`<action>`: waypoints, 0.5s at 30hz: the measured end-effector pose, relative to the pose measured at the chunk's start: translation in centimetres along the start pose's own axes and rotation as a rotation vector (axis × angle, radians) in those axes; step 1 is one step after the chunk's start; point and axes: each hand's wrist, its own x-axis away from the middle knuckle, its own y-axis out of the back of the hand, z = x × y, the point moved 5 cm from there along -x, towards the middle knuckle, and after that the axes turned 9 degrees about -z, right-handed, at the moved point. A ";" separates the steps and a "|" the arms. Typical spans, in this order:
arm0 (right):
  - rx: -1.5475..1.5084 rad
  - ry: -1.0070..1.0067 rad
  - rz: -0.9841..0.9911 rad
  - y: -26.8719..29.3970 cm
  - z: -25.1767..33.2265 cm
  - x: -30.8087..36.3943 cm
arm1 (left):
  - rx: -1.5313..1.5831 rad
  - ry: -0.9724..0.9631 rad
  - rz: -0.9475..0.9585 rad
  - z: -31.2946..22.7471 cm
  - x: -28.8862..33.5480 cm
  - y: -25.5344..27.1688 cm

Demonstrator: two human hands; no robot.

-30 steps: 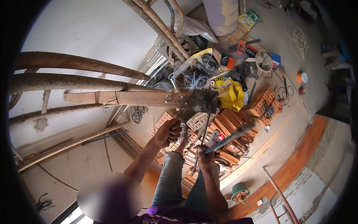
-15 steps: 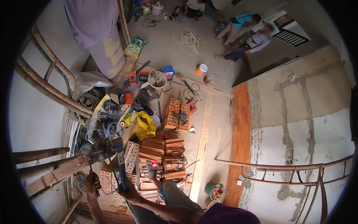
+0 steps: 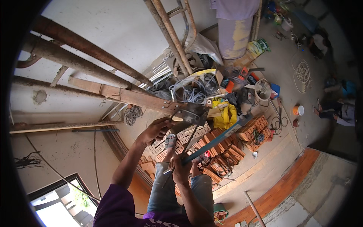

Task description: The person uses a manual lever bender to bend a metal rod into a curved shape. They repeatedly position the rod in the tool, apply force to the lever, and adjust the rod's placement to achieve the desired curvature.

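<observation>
My left hand [image 3: 157, 131] is closed, its fingers curled round a thin dark metal rod [image 3: 174, 114] beside the end of a wooden plank [image 3: 130, 97]. A dark metal plate [image 3: 195, 113] is fixed on that plank end. My right hand [image 3: 181, 169], lower and to the right, grips a long blue bar-shaped tool [image 3: 217, 140], which slants up to the right, its far end apart from the plate. A thin dark rod length [image 3: 192, 136] runs from below the plate down towards my right hand. Whether both rod parts are one piece, I cannot tell.
Rusty scaffold pipes [image 3: 87, 64] cross at the left. Stacked red bricks [image 3: 219, 164] lie beyond my legs, with a yellow bag [image 3: 226, 116], a bucket [image 3: 263, 89] and tangled cables [image 3: 191, 90] behind. People [image 3: 342, 109] are at the far right.
The view has swung left. The blue tool's far end has come away from the plate and now points out to the right. Both hands keep their grip.
</observation>
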 end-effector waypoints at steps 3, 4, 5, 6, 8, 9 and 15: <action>0.032 0.030 0.048 0.0 0.0 0.3 | 0.029 -0.003 -0.019 0.8 0.5 0.5; 0.067 0.012 0.046 0.5 0.1 0.3 | 0.046 0.005 -0.025 1.0 0.7 0.6; 0.099 -0.004 0.040 0.7 0.2 0.3 | 0.058 0.013 -0.027 0.9 1.0 0.6; 0.123 -0.008 0.036 1.4 0.4 0.3 | 0.076 0.025 -0.024 1.2 1.1 0.3; 0.165 -0.013 0.023 2.4 0.6 0.4 | 0.108 -0.024 -0.010 1.0 0.5 -0.2; 0.186 -0.019 0.015 2.6 0.9 0.6 | 0.125 -0.044 -0.005 1.1 0.3 -0.4; 0.181 0.044 0.009 5.1 0.0 -0.6 | 0.066 -0.142 -0.144 1.6 0.2 -1.7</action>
